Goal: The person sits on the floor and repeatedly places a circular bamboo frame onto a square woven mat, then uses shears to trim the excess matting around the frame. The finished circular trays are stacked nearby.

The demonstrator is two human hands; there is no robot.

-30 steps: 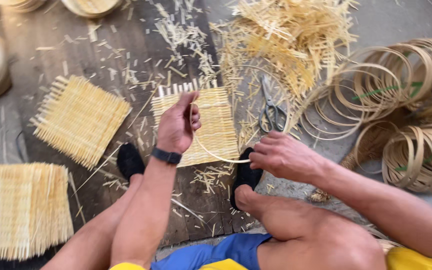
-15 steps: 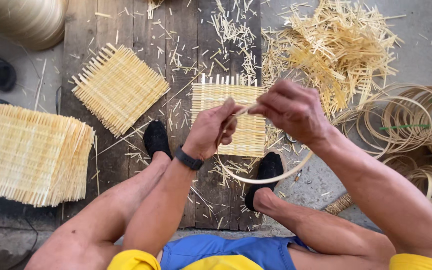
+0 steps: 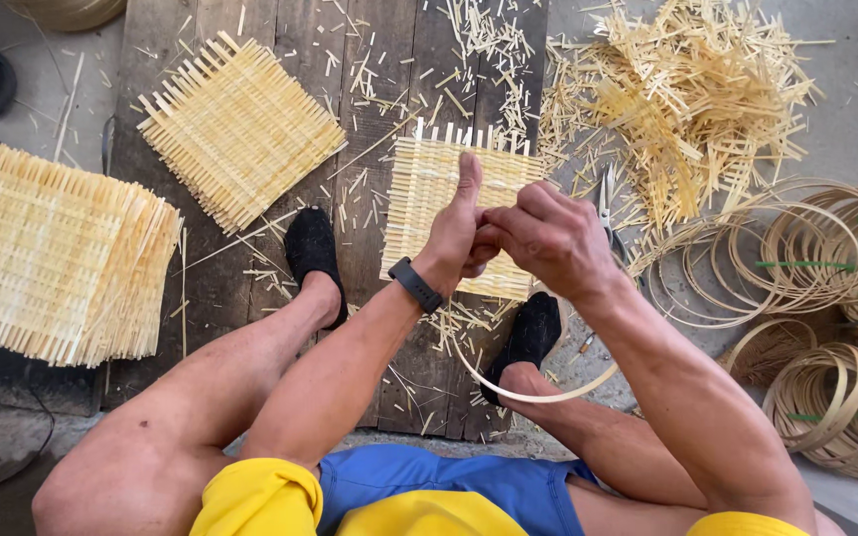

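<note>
I see both hands meeting above the pale woven bamboo mat [image 3: 429, 199] that lies flat on the dark wooden planks [image 3: 389, 99] between the black-socked feet. The left hand [image 3: 454, 233] is curled with its thumb up, the right hand [image 3: 548, 238] folded over it — together they pinch the thin curved bamboo strip [image 3: 533, 394], whose loop hangs below the wrists toward the right foot. I judge the close grip keeps the springy strip bent while its ends are held together. Another woven square [image 3: 240, 129] lies upper left, a thick stack of mats [image 3: 52, 263] at the far left, within easy reach. Coiled bamboo hoops [image 3: 826, 298] sit at the right, beside a heap of strip offcuts [image 3: 697, 99] — and small scissors [image 3: 606, 194] rest beside the mat.
</note>
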